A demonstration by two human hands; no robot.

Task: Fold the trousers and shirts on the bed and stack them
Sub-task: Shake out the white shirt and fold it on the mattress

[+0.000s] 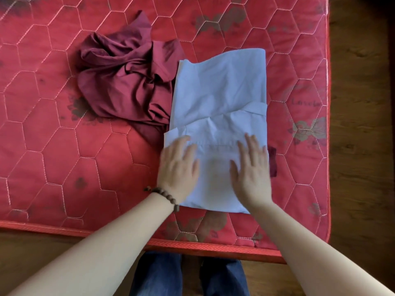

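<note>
Pale blue shirt (218, 116), folded lengthwise: left hand (178, 165) and right hand (252, 169) flat, apart, apparently smoothing (blurred); next, crosswise fold; crumpled maroon garment (126, 86) awaits

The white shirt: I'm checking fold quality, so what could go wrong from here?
The white shirt overlaps the crumpled maroon garment, so folding may drag or catch it. Creases near both flat hands, left hand and right hand, might get pressed in.
</note>
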